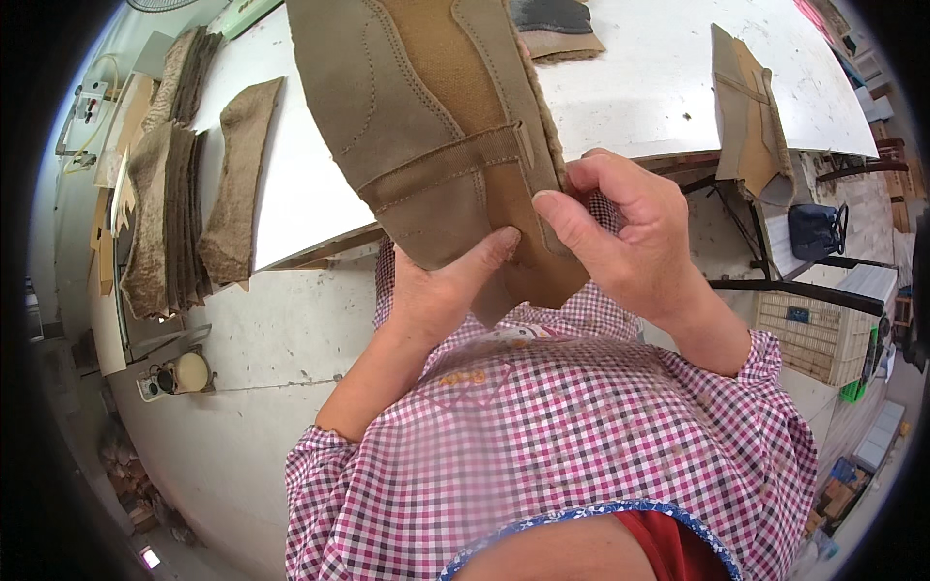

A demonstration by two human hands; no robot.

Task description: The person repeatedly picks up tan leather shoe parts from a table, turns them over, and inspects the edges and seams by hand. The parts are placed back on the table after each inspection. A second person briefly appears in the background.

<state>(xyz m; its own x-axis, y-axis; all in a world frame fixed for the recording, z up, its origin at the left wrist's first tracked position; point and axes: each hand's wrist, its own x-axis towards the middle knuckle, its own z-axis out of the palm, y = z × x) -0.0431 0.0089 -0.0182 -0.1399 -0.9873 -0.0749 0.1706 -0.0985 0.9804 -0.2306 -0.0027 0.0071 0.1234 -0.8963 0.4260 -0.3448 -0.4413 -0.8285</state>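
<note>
A brown boot upper with tan fabric panels, stitched seams and a strap across it is held up in front of me, over the near edge of the table. My left hand grips its lower edge, the thumb pressed flat on the front and the other fingers hidden behind. On the right side, my right hand pinches the upper's edge between thumb and bent fingers. Some fleecy lining shows along that edge.
Stacked fleecy brown pieces overhang the white table at the left, beside a single piece. Another upper hangs over the edge at right. Dark pieces lie at the back. A plastic crate and a dark bag are to the right.
</note>
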